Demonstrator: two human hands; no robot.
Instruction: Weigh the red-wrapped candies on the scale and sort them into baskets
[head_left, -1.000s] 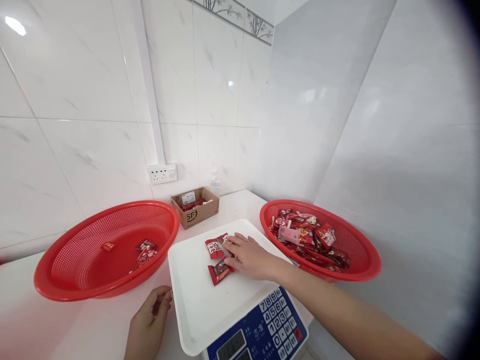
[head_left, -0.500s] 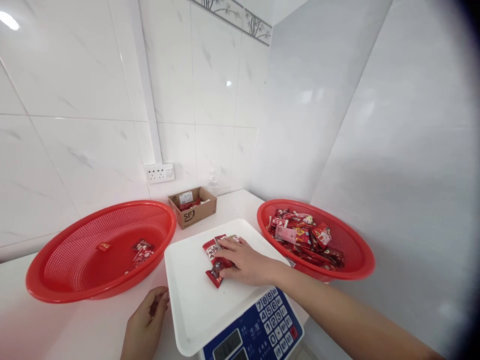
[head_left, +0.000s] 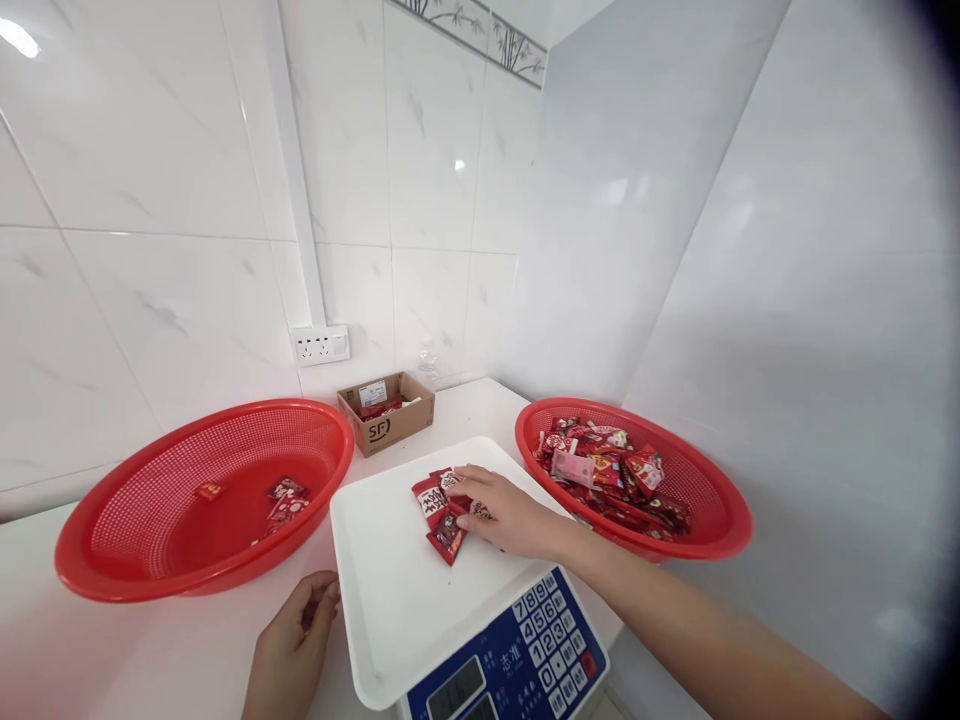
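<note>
Several small red candy packets [head_left: 433, 505] lie grouped on the white pan [head_left: 397, 620] of a digital scale [head_left: 517, 650]. Over their right side rests my right hand [head_left: 502, 515], its fingers stretched out and apart, fingertips on the packets and partly covering them. It is open and lifts nothing. My left hand [head_left: 292, 640] is low beside the pan's left edge, fingers curled and thumb against the forefinger. Whether anything sits in that pinch is hidden.
A red plastic basket [head_left: 97, 570] on the left holds a few packets. Another red basket [head_left: 720, 520] on the right holds a heap of them. Behind the scale stand a small cardboard box [head_left: 397, 425] and a clear bottle [head_left: 427, 365] near the tiled wall.
My right hand has shifted slightly right and away from me, and the packets under it have slid the same way. My left hand has stayed put.
</note>
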